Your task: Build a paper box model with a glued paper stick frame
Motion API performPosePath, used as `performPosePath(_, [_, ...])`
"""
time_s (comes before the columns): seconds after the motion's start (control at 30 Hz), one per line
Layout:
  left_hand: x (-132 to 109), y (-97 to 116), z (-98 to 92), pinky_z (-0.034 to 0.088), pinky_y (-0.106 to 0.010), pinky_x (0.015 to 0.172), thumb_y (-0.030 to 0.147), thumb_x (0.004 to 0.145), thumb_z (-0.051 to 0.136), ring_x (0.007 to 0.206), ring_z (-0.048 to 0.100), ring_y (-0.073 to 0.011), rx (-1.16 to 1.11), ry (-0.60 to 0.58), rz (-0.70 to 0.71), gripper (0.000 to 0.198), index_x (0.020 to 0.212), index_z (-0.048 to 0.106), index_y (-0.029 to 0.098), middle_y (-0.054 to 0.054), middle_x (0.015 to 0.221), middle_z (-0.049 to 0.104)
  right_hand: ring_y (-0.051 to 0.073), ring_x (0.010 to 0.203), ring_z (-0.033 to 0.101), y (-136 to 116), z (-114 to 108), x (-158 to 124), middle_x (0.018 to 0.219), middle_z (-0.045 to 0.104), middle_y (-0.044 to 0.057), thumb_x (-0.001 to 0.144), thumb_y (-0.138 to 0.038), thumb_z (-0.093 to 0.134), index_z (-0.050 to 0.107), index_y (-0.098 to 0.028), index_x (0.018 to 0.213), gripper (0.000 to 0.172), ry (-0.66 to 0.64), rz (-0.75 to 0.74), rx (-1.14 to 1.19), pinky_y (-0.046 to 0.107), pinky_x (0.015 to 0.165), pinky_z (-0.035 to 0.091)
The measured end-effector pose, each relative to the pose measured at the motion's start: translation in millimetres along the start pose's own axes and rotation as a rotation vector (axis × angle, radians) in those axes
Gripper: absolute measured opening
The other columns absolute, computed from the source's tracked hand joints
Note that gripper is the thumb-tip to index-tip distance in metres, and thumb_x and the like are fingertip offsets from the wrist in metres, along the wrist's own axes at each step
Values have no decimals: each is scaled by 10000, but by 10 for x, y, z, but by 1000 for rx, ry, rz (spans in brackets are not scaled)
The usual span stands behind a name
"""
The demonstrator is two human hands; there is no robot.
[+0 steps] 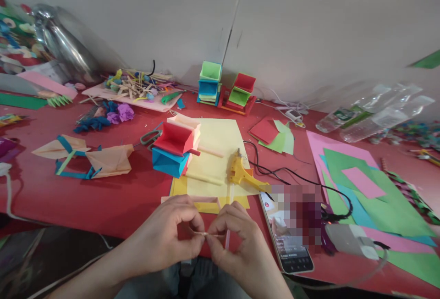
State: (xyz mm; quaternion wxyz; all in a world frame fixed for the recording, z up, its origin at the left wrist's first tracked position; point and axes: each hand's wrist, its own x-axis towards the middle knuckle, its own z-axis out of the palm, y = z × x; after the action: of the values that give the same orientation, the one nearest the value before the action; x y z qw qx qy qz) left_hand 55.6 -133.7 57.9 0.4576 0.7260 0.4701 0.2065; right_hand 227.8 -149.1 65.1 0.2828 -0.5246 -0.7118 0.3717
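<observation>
My left hand [168, 237] and my right hand [237, 239] meet at the table's near edge. Both are closed in a pinch on a thin pale paper strip [206, 234] stretched between their fingertips. A slim pink stick [227, 239] stands by my right fingers; whether they hold it I cannot tell. Just beyond the hands lie yellow paper sheets [216, 152], a yellow glue gun [240, 173] and stacked red, blue and cream paper boxes [175, 147].
A phone [292, 244] lies right of my hands, with a black cable [309, 182] looping past it. Green, pink and blue sheets [371, 193] cover the right side. Folded boxes [223, 88], scissors [149, 137], craft sticks [134, 85], plastic bottles [374, 111] and a white partition [275, 24] sit behind.
</observation>
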Motion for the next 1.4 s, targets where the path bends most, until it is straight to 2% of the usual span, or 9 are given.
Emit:
performPosePath(0.13, [24, -10, 29, 394, -246, 724, 132, 664, 571, 768, 534, -149, -29, 23, -1, 92, 603, 553, 198, 20, 685, 570, 134, 636, 480, 3, 19, -4, 597, 504, -23, 662, -53, 537, 496, -194, 559, 179, 21, 3, 3, 281, 642, 401])
performPosePath(0.27, [39, -20, 28, 393, -241, 734, 136, 662, 575, 790, 535, -149, -47, 16, -12, 90, 599, 556, 196, 20, 696, 573, 136, 648, 488, 16, 25, -10, 608, 512, -21, 681, -61, 537, 499, -194, 569, 179, 21, 12, 11, 280, 644, 409])
performPosePath(0.33, [40, -23, 18, 396, -243, 745, 152, 673, 578, 811, 538, -154, -53, 16, -26, 82, 606, 561, 197, 15, 716, 578, 145, 685, 501, 34, 19, -19, 647, 537, -10, 717, -87, 544, 536, -197, 618, 148, 17, 9, 20, 282, 651, 418])
performPosePath(0.43, [34, -36, 5, 401, -247, 753, 171, 686, 579, 840, 543, -163, -55, 21, -48, 90, 604, 555, 198, 8, 720, 576, 168, 772, 519, 67, 5, -37, 768, 577, 16, 766, -162, 573, 603, -213, 800, 68, 8, -8, 17, 305, 696, 436])
performPosePath(0.57, [27, -61, -2, 409, -250, 744, 204, 699, 585, 812, 545, -160, -64, 20, -42, 84, 619, 560, 201, 4, 721, 572, 194, 896, 521, 97, 2, -67, 928, 584, 42, 787, -187, 573, 588, -253, 1011, 233, 0, -66, 18, 333, 765, 453])
performPosePath(0.73, [37, -69, -16, 409, -242, 726, 205, 705, 584, 745, 542, -136, -91, 25, -75, 96, 613, 561, 192, 8, 737, 577, 201, 979, 504, 113, -3, -89, 1002, 599, 36, 783, -172, 584, 562, -263, 1049, 282, 21, -116, -16, 340, 822, 445])
performPosePath(1.03, [42, -82, -2, 401, -230, 759, 158, 693, 589, 784, 546, -128, -139, 53, -53, 95, 612, 546, 184, 13, 778, 594, 204, 959, 507, 118, 9, -80, 969, 600, 41, 783, -192, 593, 579, -253, 993, 219, 41, -176, -90, 334, 807, 436])
performPosePath(1.2, [54, -68, -1, 405, -229, 726, 189, 701, 594, 733, 540, -122, -132, 47, -58, 100, 608, 556, 184, 17, 726, 573, 189, 940, 497, 109, 32, -62, 925, 592, 29, 798, -185, 574, 607, -240, 845, 79, 61, -153, -75, 323, 799, 419])
performPosePath(1.4, [26, -63, 11, 403, -221, 733, 146, 677, 586, 749, 524, -124, -93, 36, -38, 91, 599, 562, 187, 26, 693, 564, 162, 853, 504, 88, 37, -40, 818, 569, 9, 766, -124, 574, 580, -210, 694, 112, 36, -112, 20, 308, 765, 401])
